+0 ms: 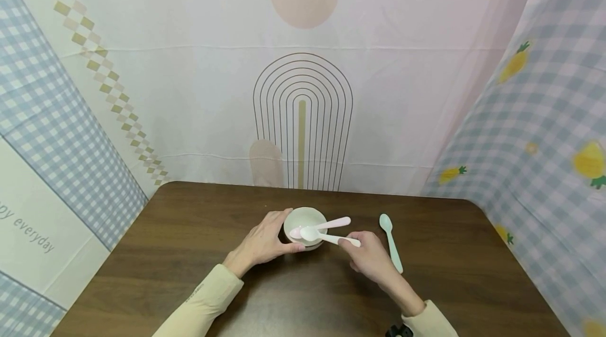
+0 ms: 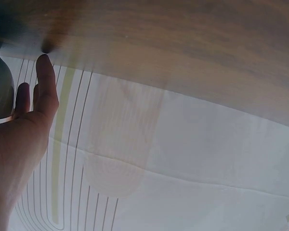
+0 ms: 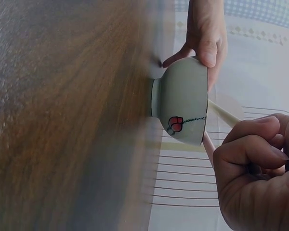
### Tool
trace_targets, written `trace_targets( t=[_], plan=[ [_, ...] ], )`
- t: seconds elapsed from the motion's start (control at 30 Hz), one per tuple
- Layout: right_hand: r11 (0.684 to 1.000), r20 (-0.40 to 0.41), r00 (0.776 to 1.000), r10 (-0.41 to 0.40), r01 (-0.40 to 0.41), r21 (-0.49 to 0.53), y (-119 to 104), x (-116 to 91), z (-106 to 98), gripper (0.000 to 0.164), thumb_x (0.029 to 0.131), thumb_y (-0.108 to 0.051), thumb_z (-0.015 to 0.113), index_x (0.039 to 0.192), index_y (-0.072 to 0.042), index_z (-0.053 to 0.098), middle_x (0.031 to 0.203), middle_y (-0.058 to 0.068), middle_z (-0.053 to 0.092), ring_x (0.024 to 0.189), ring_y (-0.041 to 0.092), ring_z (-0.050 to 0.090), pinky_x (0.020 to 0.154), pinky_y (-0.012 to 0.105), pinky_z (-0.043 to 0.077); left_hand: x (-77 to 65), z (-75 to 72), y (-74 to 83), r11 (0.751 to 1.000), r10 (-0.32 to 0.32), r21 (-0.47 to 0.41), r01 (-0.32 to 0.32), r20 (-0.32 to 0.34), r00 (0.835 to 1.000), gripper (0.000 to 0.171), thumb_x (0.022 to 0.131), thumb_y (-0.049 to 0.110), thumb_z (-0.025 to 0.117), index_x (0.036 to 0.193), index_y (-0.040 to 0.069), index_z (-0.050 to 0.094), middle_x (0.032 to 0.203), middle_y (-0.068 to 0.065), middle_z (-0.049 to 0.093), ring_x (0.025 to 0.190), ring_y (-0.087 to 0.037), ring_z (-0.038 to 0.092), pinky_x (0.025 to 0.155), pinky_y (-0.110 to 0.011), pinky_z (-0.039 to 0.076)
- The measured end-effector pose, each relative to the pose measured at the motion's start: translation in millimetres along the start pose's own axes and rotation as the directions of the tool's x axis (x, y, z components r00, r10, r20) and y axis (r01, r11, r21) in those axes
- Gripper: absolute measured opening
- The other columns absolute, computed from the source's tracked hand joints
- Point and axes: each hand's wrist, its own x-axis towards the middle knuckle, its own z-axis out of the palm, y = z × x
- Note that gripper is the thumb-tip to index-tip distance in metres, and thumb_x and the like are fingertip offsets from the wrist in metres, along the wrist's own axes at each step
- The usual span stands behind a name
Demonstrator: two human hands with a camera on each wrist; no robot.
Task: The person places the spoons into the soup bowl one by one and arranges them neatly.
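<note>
A small pale bowl [image 1: 303,214], with a red motif on its side in the right wrist view, stands upright on the wooden table [image 1: 199,221]. My left hand [image 1: 262,240] holds its left side, thumb at the near side and fingers at the far side. A pink spoon [image 1: 337,223] lies in the bowl, its handle sticking out over the right rim. My right hand [image 1: 371,257] pinches a white spoon [image 1: 331,238] by its handle. That spoon's head is over the bowl's opening, overlapping the pink one; whether they touch, I cannot tell.
A mint-green spoon [image 1: 391,245] lies on the table to the right of my right hand. Behind the table hangs a white patterned cloth [image 1: 203,90], with a blue checked cloth [image 1: 535,169] along the right side.
</note>
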Motion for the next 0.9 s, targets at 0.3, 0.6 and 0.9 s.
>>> trace_targets(
  t=[0.3,0.6,0.9],
  plan=[
    [1.0,0.006,1.0,-0.011,0.011,0.016,2.1,1.4,3.5,0.023,0.102,-0.017,0.069,0.089,0.002,0.071,0.05,-0.007,0.042,0.042,0.008,0.037,0.044,0.023,0.028,-1.1,-0.7,0.1,1.0,0.011,0.0,-0.011,-0.003,1.0,0.105,0.084,0.064,0.087,0.164,0.01,0.047,0.157,-0.014,0.06,0.149,-0.032,0.054,0.11,-0.061,0.055],
    [0.999,0.043,0.999,-0.01,0.008,0.048,4.5,3.4,8.3,0.025,0.101,-0.015,0.067,0.091,0.007,0.071,0.053,-0.006,0.042,0.042,0.007,0.037,0.045,0.022,0.029,-2.1,-1.7,2.0,1.0,-0.005,-0.006,0.005,0.005,1.0,0.103,0.085,0.064,0.087,0.165,0.013,0.047,0.158,-0.013,0.059,0.149,-0.031,0.054,0.111,-0.06,0.055],
    [0.998,0.043,0.999,-0.002,0.0,0.058,4.4,4.5,12.0,0.025,0.101,-0.016,0.066,0.092,0.006,0.071,0.054,-0.006,0.042,0.042,0.006,0.036,0.044,0.022,0.028,-1.8,-1.6,1.7,1.0,-0.001,-0.001,0.001,0.004,1.0,0.103,0.085,0.064,0.087,0.165,0.013,0.046,0.157,-0.013,0.06,0.149,-0.031,0.053,0.11,-0.061,0.055]
  ],
)
